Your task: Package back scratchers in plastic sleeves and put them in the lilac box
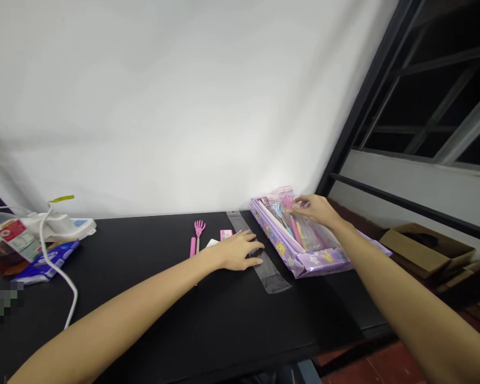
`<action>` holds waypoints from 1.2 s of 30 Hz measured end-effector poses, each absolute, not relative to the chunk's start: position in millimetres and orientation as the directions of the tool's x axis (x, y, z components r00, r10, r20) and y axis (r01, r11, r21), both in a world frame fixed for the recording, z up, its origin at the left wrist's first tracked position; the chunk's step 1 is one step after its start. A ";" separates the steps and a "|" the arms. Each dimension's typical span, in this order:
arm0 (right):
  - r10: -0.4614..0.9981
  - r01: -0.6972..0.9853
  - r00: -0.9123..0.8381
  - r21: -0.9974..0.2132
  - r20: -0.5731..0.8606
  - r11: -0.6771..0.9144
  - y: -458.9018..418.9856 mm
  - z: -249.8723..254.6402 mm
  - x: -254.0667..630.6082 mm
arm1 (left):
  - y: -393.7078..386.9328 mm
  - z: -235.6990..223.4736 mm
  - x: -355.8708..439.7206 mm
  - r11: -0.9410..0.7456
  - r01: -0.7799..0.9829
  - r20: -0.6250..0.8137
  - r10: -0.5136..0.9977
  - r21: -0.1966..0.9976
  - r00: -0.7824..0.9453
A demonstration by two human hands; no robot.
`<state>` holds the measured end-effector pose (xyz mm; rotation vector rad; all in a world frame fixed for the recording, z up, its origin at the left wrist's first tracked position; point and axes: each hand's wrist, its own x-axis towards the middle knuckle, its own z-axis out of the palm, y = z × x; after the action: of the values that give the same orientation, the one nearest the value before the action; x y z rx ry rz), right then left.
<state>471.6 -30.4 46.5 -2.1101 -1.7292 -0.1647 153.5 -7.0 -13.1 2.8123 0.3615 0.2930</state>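
My left hand [240,252] lies palm down with fingers spread over a long clear plastic sleeve [272,277] on the table. Left of it is a pink stick with a hand-shaped top [199,228], beside a plain pink rod [192,247]. A small pink-and-white item [225,234] and a white piece [212,242] are partly covered by that hand. My right hand [318,209] reaches over a purple patterned box [280,246], fingertips closed around the top of another pink hand-topped stick [294,229]. Bagged sticks, one with a light blue top [278,210], fill the box.
On the far left of the black table [152,288] are a white power strip [70,226] with a cable [60,269], a blue packet [50,261] and a bag of dark liquid [8,242]. Cardboard boxes [416,250] stand beyond the right edge. A white sheet [176,106] hangs behind.
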 end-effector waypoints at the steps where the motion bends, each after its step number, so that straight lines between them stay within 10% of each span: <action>1: 0.910 0.966 0.231 -0.195 0.344 -0.171 -29.5 50.7 470.4 | -6.4 -13.2 153.2 -0.925 0.190 0.189 0.261 0.329 0.947; 6: 0.843 0.950 0.255 0.037 0.474 -0.309 -22.2 87.4 426.9 | -6.5 1.3 139.1 -0.917 0.130 0.383 0.283 0.378 0.879; 14: 0.938 0.907 0.048 -0.408 0.344 0.103 -17.8 101.8 289.9 | 6.4 23.6 56.5 -0.703 0.647 0.313 0.711 0.297 0.629; 20: 0.964 0.946 0.105 -0.324 0.246 -0.020 -19.3 34.8 251.3 | -0.7 -2.1 9.9 -0.609 0.679 0.283 0.793 0.411 0.540; 36: 0.963 0.973 0.186 -0.169 0.195 -0.154 -20.0 4.3 277.7 | -21.0 5.3 16.0 -0.542 0.808 0.190 0.839 0.228 0.509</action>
<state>277.7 -20.0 4.3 -2.2085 -1.8540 -0.0594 16.0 -21.0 5.3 2.6321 1.4425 0.4244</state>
